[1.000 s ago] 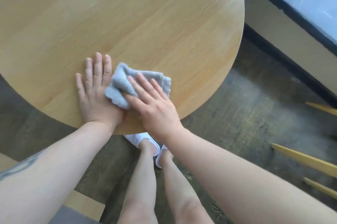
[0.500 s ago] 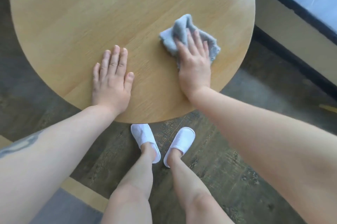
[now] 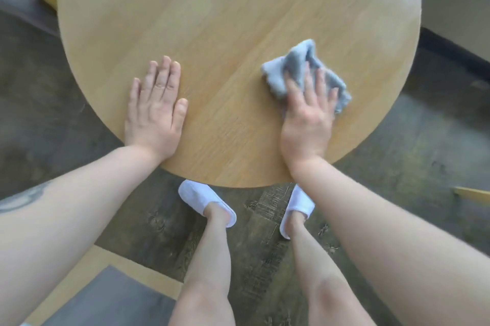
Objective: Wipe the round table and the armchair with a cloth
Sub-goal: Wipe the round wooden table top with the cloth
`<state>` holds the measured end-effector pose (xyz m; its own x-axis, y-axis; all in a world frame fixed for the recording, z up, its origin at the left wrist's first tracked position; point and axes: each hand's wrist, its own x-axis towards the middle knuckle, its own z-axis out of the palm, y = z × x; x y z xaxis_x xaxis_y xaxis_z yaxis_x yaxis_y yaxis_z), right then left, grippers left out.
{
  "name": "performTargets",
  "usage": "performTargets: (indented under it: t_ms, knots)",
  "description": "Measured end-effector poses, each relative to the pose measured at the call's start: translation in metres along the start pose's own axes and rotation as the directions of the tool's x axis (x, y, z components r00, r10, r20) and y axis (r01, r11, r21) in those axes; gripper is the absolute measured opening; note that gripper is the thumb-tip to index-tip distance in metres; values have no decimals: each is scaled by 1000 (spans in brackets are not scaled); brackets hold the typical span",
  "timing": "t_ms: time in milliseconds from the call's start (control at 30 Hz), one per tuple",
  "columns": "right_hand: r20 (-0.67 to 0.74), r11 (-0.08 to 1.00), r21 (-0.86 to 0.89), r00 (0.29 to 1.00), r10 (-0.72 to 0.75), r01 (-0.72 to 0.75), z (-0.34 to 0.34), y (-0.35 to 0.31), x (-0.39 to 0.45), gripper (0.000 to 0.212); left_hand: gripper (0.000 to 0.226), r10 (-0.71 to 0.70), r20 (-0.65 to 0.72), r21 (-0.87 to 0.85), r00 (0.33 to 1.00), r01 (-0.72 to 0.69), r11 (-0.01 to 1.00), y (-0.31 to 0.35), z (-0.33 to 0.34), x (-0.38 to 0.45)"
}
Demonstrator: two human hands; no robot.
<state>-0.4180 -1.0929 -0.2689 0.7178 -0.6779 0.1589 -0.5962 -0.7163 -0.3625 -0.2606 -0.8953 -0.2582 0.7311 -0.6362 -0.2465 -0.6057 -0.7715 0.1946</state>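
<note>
Round table [image 3: 238,20] fills the top of the view, a smooth pale-wood disc with fine straight grain and a thin clean edge, light glaring off its far side. On it, toward the right, sits the cloth [image 3: 299,65]: grey, soft and nubbly like terry, bunched into loose folds with one ridge standing up at the far end. The right hand [image 3: 307,116] lies flat across the near part of it, fingers straight and slightly spread, pressing the fabric down onto the wood (nothing curled round it, just palm and fingers on top). Over on the left, well apart from the cloth, the left hand [image 3: 156,110] rests palm-down on bare tabletop near the front edge, fingers straight and close together, thumb alongside.

Down below, the floor [image 3: 53,118] is dark, mottled, plank-like with rough grain. Two white slippers [image 3: 206,201] stand just under the near rim, bare legs rising toward the camera. At lower left, a yellow wooden frame around a grey padded panel [image 3: 106,299], likely part of the armchair, though too little shows to be sure. A pale wall with a dark skirting band [image 3: 450,44] runs along the right.
</note>
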Motion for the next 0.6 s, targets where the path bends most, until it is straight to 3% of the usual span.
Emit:
performTargets:
  t_ms: [33, 100, 200, 233, 300, 367, 433, 467, 533, 600]
  knots:
    - [49, 987, 35, 986, -160, 158, 6, -26, -31, 43, 64, 28, 8, 9, 1000, -28, 1000, -4, -1, 3]
    - [229, 895, 136, 866, -446, 425, 0, -58, -83, 44, 65, 90, 33, 34, 995, -91, 995, -11, -4, 8]
    - [366, 755, 286, 661, -655, 591, -26, -35, -86, 38, 65, 141, 55, 38, 989, -143, 989, -19, -7, 10]
    - [353, 753, 270, 666, -657, 600, -35, -19, -69, 34, 65, 146, 51, 37, 988, -148, 988, -21, -7, 10]
    - [225, 853, 112, 823, -521, 509, -45, 15, -22, 31, 64, 153, 41, 30, 987, -154, 988, -21, -6, 11]
    - [100, 987, -18, 982, -158, 161, -46, 36, 20, 36, 64, 153, 52, -3, 987, -154, 988, -20, -8, 11]
    - [9, 972, -55, 974, 227, -227, -28, 24, 25, 41, 65, 145, 63, -31, 988, -143, 989, -20, -10, 11]
    - [-26, 951, -62, 953, 301, -302, -16, 7, 10, 44, 65, 148, 61, -35, 987, -146, 989, -20, -9, 11]
    - [-66, 980, -50, 980, 188, -191, 6, -44, -42, 42, 66, 164, 53, -33, 985, -162, 986, -20, -10, 15]
    - [89, 996, 39, 993, -81, 78, 11, -95, -98, 40, 66, 186, 58, -15, 981, -186, 983, -20, -11, 20]
